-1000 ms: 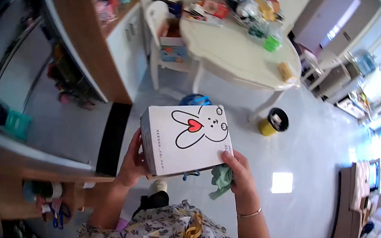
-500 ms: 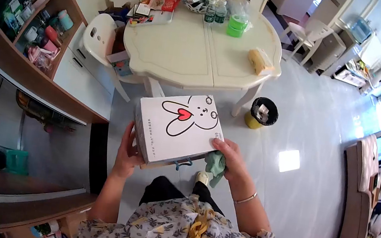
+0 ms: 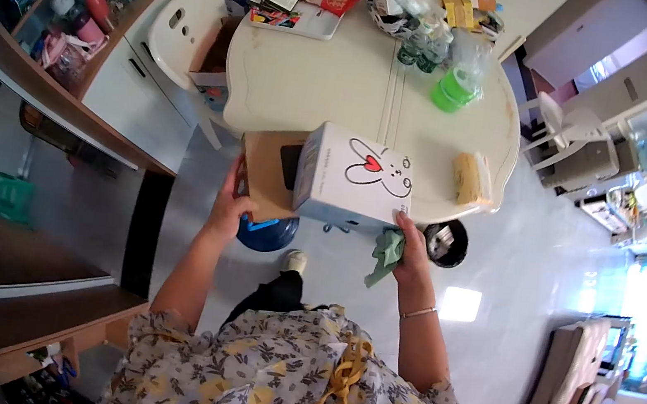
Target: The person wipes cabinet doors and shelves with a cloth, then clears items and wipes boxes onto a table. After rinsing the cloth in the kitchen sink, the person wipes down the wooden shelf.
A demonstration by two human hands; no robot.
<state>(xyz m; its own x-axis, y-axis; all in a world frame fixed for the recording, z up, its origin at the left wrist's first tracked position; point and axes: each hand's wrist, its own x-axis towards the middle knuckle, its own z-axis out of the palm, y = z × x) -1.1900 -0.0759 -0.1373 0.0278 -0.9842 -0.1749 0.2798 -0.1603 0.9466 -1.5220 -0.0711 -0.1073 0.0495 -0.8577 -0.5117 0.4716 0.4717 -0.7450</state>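
Observation:
In the head view a white box [image 3: 335, 179] with a line-drawn rabbit and a red heart on its face is in front of me, near the table's edge. My right hand [image 3: 412, 255] grips its lower right corner, thumb on top. A crumpled green cloth [image 3: 386, 255] hangs from that same hand. My left hand [image 3: 230, 209] is closed on the left side of a brown cardboard box [image 3: 262, 168], which sits against the white box's left side. A dark patch shows on the cardboard beside the white box. The left fingers are partly hidden.
The cream table [image 3: 305, 99] bears a yellow tissue pack [image 3: 473, 181], a green container [image 3: 453, 90], bottles, a tray and a full basket. Below are a blue round object [image 3: 268, 236] and a black-lined bin [image 3: 448, 244]. A white chair [image 3: 186, 31] and cabinet stand left.
Both boxes have moved forward, nearer the table. The brown cardboard box now shows widely at the white box's left. The blue object on the floor has come into view.

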